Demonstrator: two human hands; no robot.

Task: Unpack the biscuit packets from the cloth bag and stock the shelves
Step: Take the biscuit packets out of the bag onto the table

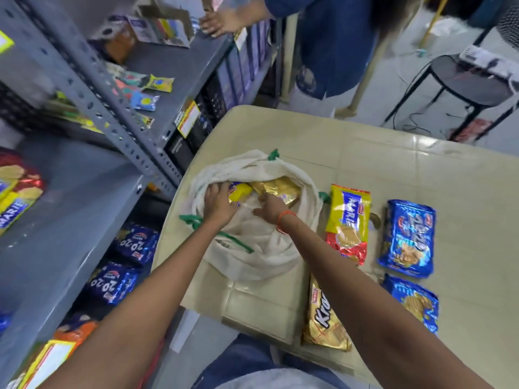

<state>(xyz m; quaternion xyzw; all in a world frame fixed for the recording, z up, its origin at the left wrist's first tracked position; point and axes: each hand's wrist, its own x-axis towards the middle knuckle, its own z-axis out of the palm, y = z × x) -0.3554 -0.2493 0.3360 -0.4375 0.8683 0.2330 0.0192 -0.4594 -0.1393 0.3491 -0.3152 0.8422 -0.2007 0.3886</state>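
Left hand (219,203) curls its fingers over the left end of a yellow packet (241,192) inside the open cloth bag (266,248). The right hand (271,209), an orange thread (284,221) on its wrist, is spread wide with thumb out, fingertips against the edge of a gold packet (282,188) lying beside the yellow one. Both packets are mostly buried in cloth and their labels cannot be read. At far left, grey metal shelves (70,220) carry red-and-yellow Marie packets (16,197), cut off by the frame edge. On a lower level sit dark blue 20-20 packets (134,242), partly hidden under the shelf above. Small blurred sachets (160,84) lie on a higher shelf. The white bag, with green drawstrings (191,220), sits slumped at the left end of the beige counter (421,169). Just right of it lies a Marie packet (349,220), flat and label up, then a blue 20-20 packet (407,237), with a second blue packet (412,301) nearer the camera. A gold Krack packet (320,318) lies at the counter's near edge, its name partly covered by the right forearm. At top, a second person (331,37) in blue is seen only from the shoulder down; the second person's hand (222,22) rests on the upper shelf. A black stool (471,85) stands at far right beyond the counter.
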